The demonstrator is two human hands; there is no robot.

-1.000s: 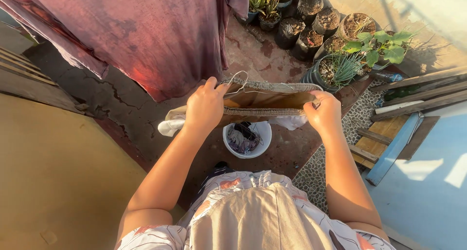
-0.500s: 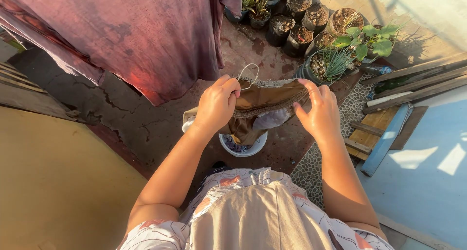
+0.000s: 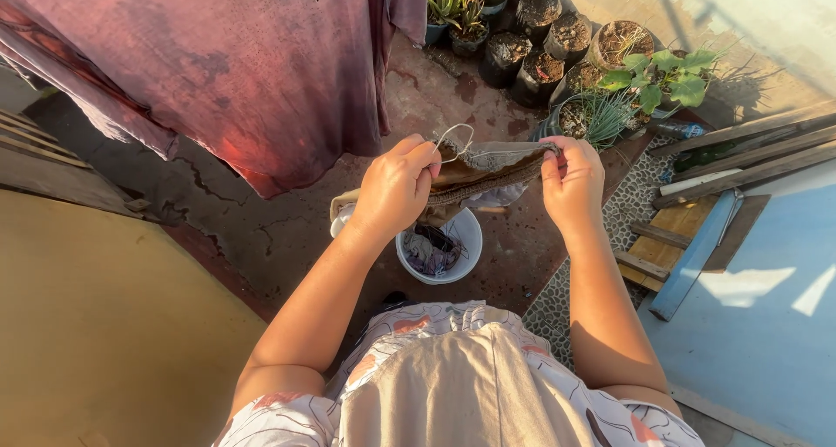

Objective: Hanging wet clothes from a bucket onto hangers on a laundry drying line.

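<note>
1. The left hand (image 3: 396, 190) is closed around one end of a brown garment (image 3: 483, 170), fingers curled over its ribbed waistband, with a thin white wire hanger hook (image 3: 453, 138) rising just above the knuckles
2. The right hand (image 3: 572, 184) is pinched on the other end of the same waistband, thumb and fingertips clamped on the cloth edge, so the band is drawn fairly taut between both hands
3. The garment is held up at chest level, in front of the body and above the floor; the two-ended grip appears to keep the waistband spread open, while the rest of the cloth sags below it
4. Directly beneath the garment a white bucket (image 3: 466, 254) stands on the cracked reddish floor (image 3: 261, 229), with crumpled damp-looking clothes inside; it is set close at the feet, seemingly so pieces can be lifted straight up
5. A large purple-red cloth (image 3: 218, 64) hangs spread out to the upper left, apart from the hands
6. Potted plants (image 3: 610, 73) are grouped along the far wall, and wooden planks (image 3: 749, 155) lie to the right, well apart from the hands
</note>
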